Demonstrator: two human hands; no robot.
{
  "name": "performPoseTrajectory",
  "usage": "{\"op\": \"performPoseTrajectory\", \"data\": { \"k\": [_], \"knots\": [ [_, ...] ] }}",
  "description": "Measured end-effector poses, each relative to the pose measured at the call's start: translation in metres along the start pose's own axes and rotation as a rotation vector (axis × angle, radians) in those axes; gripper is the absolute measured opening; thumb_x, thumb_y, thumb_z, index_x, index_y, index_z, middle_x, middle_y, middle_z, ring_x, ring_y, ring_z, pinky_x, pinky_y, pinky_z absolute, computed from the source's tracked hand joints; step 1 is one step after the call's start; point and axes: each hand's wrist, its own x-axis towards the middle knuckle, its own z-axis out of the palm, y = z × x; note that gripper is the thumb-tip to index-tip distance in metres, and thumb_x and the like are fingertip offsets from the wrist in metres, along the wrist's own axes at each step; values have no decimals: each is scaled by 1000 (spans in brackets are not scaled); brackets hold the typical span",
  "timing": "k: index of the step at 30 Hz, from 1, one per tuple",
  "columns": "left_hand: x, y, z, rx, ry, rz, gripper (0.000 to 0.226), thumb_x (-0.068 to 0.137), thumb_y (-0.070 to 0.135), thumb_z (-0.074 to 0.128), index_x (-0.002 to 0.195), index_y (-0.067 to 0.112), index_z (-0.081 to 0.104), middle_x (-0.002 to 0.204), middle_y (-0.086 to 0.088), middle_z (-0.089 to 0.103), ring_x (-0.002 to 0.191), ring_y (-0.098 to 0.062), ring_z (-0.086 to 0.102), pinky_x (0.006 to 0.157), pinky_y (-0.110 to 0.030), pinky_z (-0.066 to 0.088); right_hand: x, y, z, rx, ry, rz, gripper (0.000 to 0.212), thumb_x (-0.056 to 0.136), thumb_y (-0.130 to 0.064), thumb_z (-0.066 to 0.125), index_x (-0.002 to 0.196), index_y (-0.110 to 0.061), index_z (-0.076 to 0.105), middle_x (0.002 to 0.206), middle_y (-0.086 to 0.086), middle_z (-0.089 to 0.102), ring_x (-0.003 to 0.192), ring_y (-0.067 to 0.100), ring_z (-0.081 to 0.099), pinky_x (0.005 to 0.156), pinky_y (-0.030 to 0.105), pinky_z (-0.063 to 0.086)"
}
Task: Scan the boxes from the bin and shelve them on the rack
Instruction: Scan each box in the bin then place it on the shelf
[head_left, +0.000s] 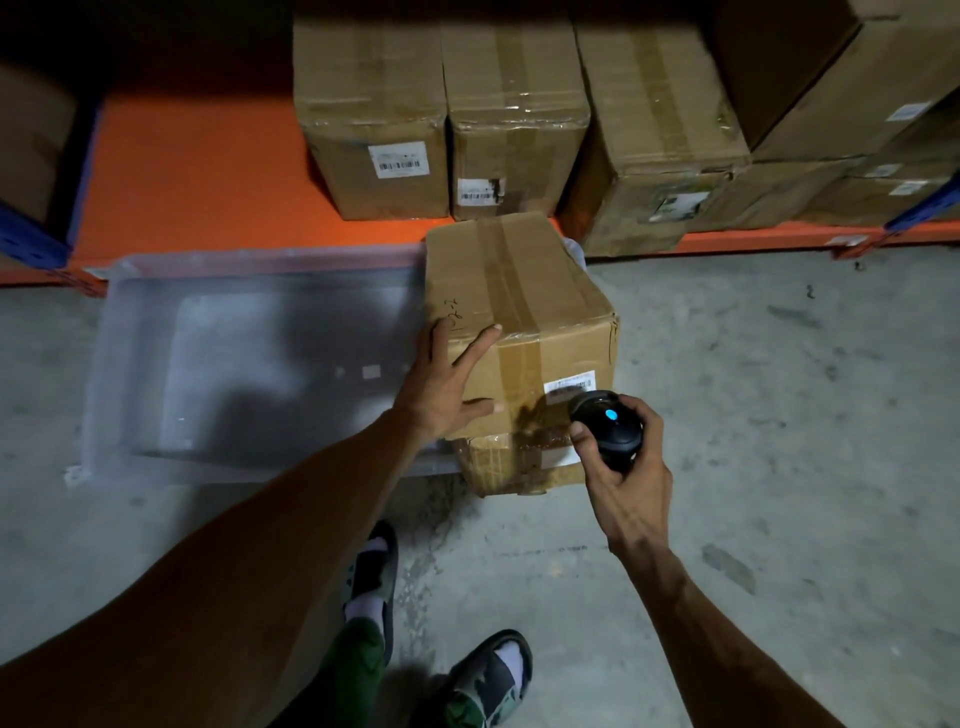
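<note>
The box (519, 322) sits in the right end of the bin (249, 364) on the floor (779, 415), before the rack (197, 176) holding more boxes (514, 119).

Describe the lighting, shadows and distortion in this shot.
Head view: dim overall, corners nearly black; wide-angle lens bows the orange metal shelf; a dark shadow falls inside the translucent plastic bin; the black handheld scanner shows a blue light; the far brown cardboard boxes look soft.

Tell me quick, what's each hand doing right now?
Left hand: open, fingers spread flat against the cardboard box in the bin.
Right hand: closed around the black scanner, aimed at the box's barcode label.
</note>
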Motion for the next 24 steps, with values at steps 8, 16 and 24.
{"op": "performPoseTrajectory", "data": {
  "k": [8,16,24],
  "knots": [
    [3,-3,-1,-110,178,4,73,82,54,70,147,40,40,144,-14,27,135,-36,23,79,-54,56,1,10,9,43,18,76,66,84,-25,87,133,-48,48,113,-30,62,101,-11,65,85,11,56],
    [-19,-91,-2,-345,134,-116,90,68,49,81,139,68,27,151,8,24,139,-20,30,97,-51,50,17,22,25,-16,94,191,70,90,-10,78,145,-37,45,109,-13,64,102,29,72,93,55,60],
    [-30,-125,4,-306,142,-28,85,74,38,84,146,42,38,155,-3,24,146,-24,22,105,-49,44,76,21,57,-399,-77,205,71,98,-33,72,158,-29,35,134,16,67,121,39,64,104,53,52]
  ]
}}
